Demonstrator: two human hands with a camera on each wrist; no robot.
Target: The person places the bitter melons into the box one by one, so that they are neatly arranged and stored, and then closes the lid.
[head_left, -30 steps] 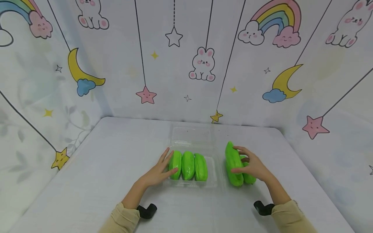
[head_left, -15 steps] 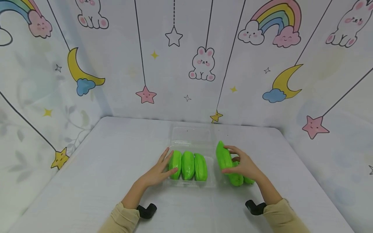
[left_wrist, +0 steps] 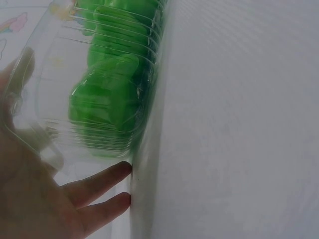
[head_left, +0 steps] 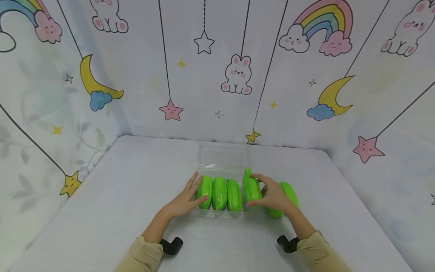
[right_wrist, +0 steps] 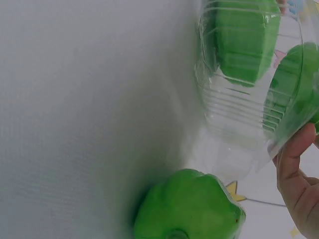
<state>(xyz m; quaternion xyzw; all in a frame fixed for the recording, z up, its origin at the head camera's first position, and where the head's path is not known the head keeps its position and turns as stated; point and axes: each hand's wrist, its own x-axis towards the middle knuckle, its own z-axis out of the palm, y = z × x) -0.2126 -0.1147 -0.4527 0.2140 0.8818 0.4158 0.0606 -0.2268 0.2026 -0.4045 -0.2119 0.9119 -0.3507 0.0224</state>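
Observation:
A clear plastic box (head_left: 224, 214) holds a row of three plump green banana-shaped fruits (head_left: 220, 193). My left hand (head_left: 181, 202) rests at the left end of the box, thumb over the rim and straight fingers spread along the outside wall; in the left wrist view, two fingertips (left_wrist: 122, 172) reach the white surface beside it. My right hand (head_left: 272, 194) holds another green banana-shaped fruit (head_left: 250, 187), tip upward and tilted, over the right end of the box. Through the clear wall, the right wrist view shows this fruit (right_wrist: 291, 84) slanting, apart from its neighbour (right_wrist: 246, 42).
The box's clear lid (head_left: 223, 155) lies folded back behind it. Right of the box lie two more green fruits, one upper (head_left: 289, 192) and one lower (head_left: 274, 213), partly hidden by my right hand. A patterned curtain (head_left: 217, 94) hangs behind the white table (head_left: 149, 170).
My right hand has carried its green fruit leftward from beside the other loose fruits to over the right end of the box. The left hand has stayed in place.

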